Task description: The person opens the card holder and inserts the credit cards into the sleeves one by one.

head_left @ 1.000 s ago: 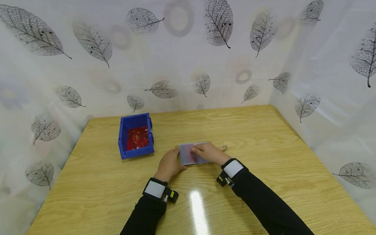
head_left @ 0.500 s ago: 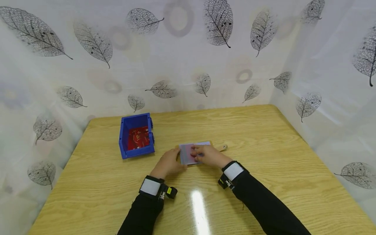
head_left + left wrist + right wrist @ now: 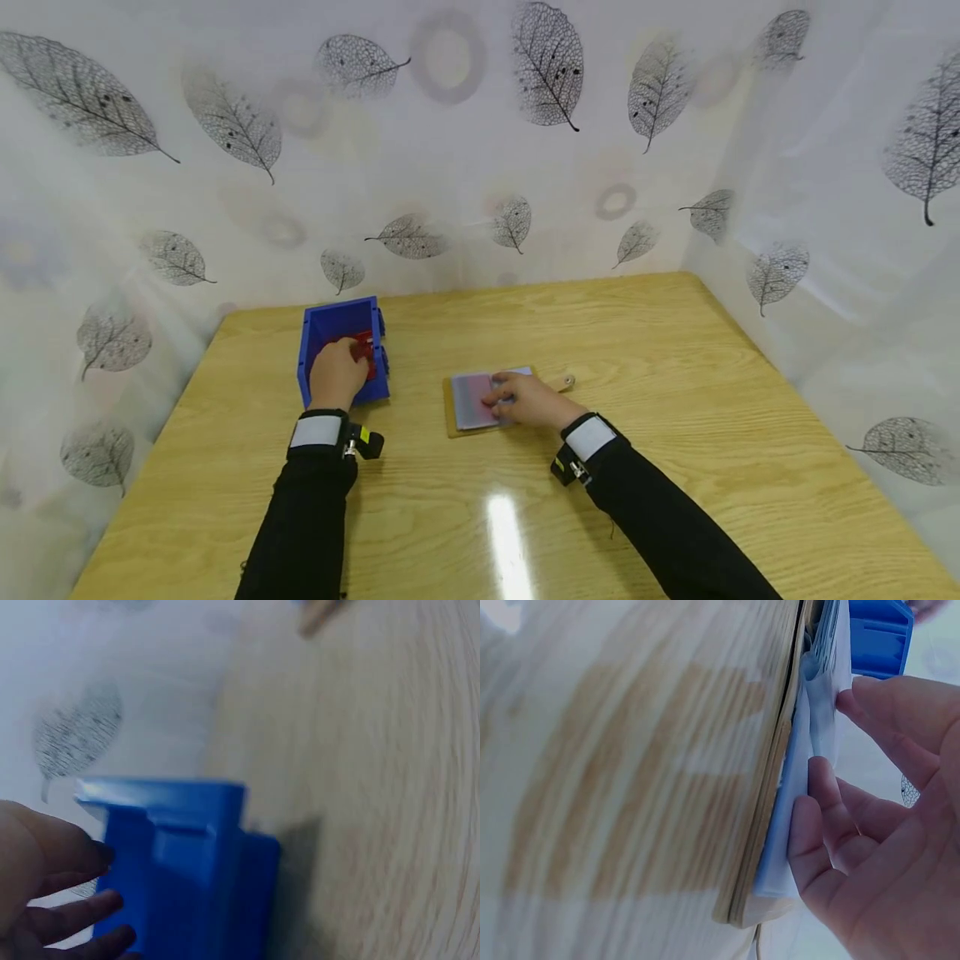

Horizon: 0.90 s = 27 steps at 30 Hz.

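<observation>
A tan card holder (image 3: 450,410) lies opened out on the table, with clear plastic sleeves (image 3: 469,402) and a strap with a snap button at its right. My right hand (image 3: 531,402) is over its right half. In the right wrist view, thumb and fingers (image 3: 825,776) hold the loose edge of the sleeves slightly raised. My left hand (image 3: 337,373) reaches into a blue bin (image 3: 381,393), above red cards (image 3: 365,342) that it partly covers. Seen from the left wrist, its fingers (image 3: 79,915) are spread apart inside the bin; no card shows between them.
The wooden table (image 3: 600,333) backs onto a white leaf-patterned curtain (image 3: 450,167), which also hangs at both sides. The bin stands at the back left, apart from the card holder. A bright light reflection (image 3: 506,533) lies on the front of the table.
My left hand has let go of the card holder's left edge and moved left into the blue bin. The right hand stays at the sleeves, its fingers slightly more spread than at first.
</observation>
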Tool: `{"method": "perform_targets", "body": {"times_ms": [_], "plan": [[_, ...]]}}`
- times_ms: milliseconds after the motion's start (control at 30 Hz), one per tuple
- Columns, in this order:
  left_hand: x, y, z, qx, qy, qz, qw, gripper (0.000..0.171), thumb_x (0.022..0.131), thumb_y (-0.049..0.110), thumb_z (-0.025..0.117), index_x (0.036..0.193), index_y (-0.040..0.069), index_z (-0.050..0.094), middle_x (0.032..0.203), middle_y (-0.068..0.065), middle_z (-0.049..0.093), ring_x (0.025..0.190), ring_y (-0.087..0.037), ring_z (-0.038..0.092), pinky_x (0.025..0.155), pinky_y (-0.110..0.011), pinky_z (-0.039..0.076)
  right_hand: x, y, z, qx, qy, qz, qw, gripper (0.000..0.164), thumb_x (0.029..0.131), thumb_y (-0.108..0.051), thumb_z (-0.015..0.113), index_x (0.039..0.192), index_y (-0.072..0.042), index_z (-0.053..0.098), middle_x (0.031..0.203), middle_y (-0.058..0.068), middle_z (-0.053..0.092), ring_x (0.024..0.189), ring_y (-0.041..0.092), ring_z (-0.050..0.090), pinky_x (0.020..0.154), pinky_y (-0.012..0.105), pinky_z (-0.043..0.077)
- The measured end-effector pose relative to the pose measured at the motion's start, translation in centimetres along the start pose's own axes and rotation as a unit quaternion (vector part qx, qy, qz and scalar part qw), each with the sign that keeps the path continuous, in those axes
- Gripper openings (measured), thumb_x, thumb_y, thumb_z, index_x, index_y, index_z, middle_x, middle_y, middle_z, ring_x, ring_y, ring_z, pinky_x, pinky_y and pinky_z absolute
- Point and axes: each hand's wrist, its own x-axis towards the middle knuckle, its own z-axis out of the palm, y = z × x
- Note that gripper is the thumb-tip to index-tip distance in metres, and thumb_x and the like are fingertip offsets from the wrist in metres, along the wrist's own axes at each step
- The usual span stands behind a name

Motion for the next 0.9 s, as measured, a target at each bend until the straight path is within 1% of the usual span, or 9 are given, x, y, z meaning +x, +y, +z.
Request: {"method": "perform_targets", "body": {"times_ms": [67, 167, 233, 367, 433, 500, 567, 667, 900], "plan": [[0.3, -0.6, 0.4, 0.02, -0.033, -0.018, 0.9991, 0.042, 0.09, 0.011, 0.059, 0.126, -0.01, 0.055, 0.122, -0.034, 0.056, 0.112, -0.05, 0.053, 0.096, -0.057, 0.042, 0.0, 0.0, 0.1, 0.001, -0.003, 0.0, 1.0, 0.027, 0.092, -0.007, 0.062, 0.117, -0.002, 0.07, 0.145, 0.026, 0.04, 0.134, 0.043, 0.038, 0.103, 0.048, 0.04], [0.6, -1.3, 1.0, 0.026, -0.054, -0.04, 0.9974, 0.046, 0.087, 0.01, 0.059, 0.128, -0.01, 0.054, 0.126, -0.039, 0.047, 0.114, -0.054, 0.049, 0.096, -0.06, 0.04, 0.0, 0.1, 0.1, 0.001, -0.006, 0.001, 1.0, 0.027, 0.092, -0.008, 0.062, 0.118, -0.002, 0.069, 0.146, 0.026, 0.04, 0.134, 0.044, 0.038, 0.103, 0.048, 0.04], [0.8, -1.6, 1.4, 0.023, -0.057, -0.054, 0.9966, 0.045, 0.086, 0.009, 0.06, 0.126, -0.009, 0.055, 0.125, -0.039, 0.047, 0.112, -0.054, 0.049, 0.094, -0.061, 0.041, 0.1, 0.2, 0.1, 0.001, -0.004, 0.002, 1.0, 0.027, 0.092, -0.008, 0.062, 0.118, -0.002, 0.069, 0.146, 0.026, 0.04, 0.133, 0.043, 0.039, 0.103, 0.048, 0.04], [1.3, -1.6, 1.9, 0.037, -0.055, -0.062, 0.9958, 0.037, 0.085, 0.009, 0.06, 0.117, -0.009, 0.061, 0.112, -0.035, 0.058, 0.103, -0.049, 0.057, 0.085, -0.058, 0.047, 0.1, 0.4, 0.0, 0.0, -0.002, 0.004, 1.0, 0.028, 0.092, -0.009, 0.062, 0.118, -0.002, 0.069, 0.146, 0.027, 0.04, 0.132, 0.043, 0.041, 0.104, 0.047, 0.039], [1.5, -1.6, 2.1, 0.044, -0.06, -0.071, 0.9947, 0.036, 0.085, 0.01, 0.06, 0.117, -0.008, 0.061, 0.11, -0.034, 0.058, 0.102, -0.049, 0.057, 0.085, -0.058, 0.047, 0.1, 0.5, 0.0, -0.002, -0.001, 0.003, 1.0, 0.028, 0.092, -0.009, 0.062, 0.118, -0.003, 0.07, 0.146, 0.027, 0.04, 0.133, 0.043, 0.04, 0.104, 0.046, 0.04], [1.6, -1.5, 2.1, 0.048, -0.067, -0.082, 0.9932, 0.038, 0.086, 0.011, 0.059, 0.119, -0.007, 0.06, 0.113, -0.035, 0.056, 0.105, -0.051, 0.055, 0.087, -0.059, 0.046, 0.1, 0.6, 0.0, 0.001, -0.004, 0.005, 1.0, 0.028, 0.092, -0.009, 0.062, 0.118, -0.003, 0.069, 0.146, 0.026, 0.04, 0.134, 0.043, 0.039, 0.099, 0.041, 0.043], [1.7, -1.5, 2.2, 0.052, -0.072, -0.09, 0.992, 0.04, 0.086, 0.012, 0.06, 0.121, -0.008, 0.058, 0.117, -0.036, 0.052, 0.107, -0.052, 0.052, 0.089, -0.06, 0.044, 0.1, 0.6, 0.0, 0.005, -0.007, 0.009, 1.0, 0.028, 0.093, -0.008, 0.061, 0.119, -0.003, 0.069, 0.148, 0.025, 0.039, 0.135, 0.042, 0.037, 0.089, 0.036, 0.046], [1.8, -1.3, 2.2, 0.056, -0.067, -0.087, 0.9923, 0.043, 0.085, 0.012, 0.062, 0.121, -0.011, 0.056, 0.118, -0.038, 0.049, 0.106, -0.054, 0.053, 0.089, -0.06, 0.045, 0.1, 0.7, 0.0, 0.016, -0.01, 0.016, 1.0, 0.028, 0.094, -0.008, 0.06, 0.12, -0.004, 0.068, 0.149, 0.024, 0.037, 0.137, 0.04, 0.035, 0.079, 0.029, 0.043], [1.8, -1.0, 2.1, 0.043, -0.032, -0.053, 0.9972, 0.044, 0.084, 0.008, 0.062, 0.115, -0.02, 0.052, 0.115, -0.039, 0.048, 0.103, -0.051, 0.054, 0.088, -0.059, 0.047, 0.0, 0.8, 0.1, 0.022, -0.01, 0.028, 0.999, 0.028, 0.095, -0.009, 0.06, 0.121, -0.006, 0.068, 0.151, 0.02, 0.036, 0.139, 0.038, 0.032, 0.081, 0.028, 0.041]]}}
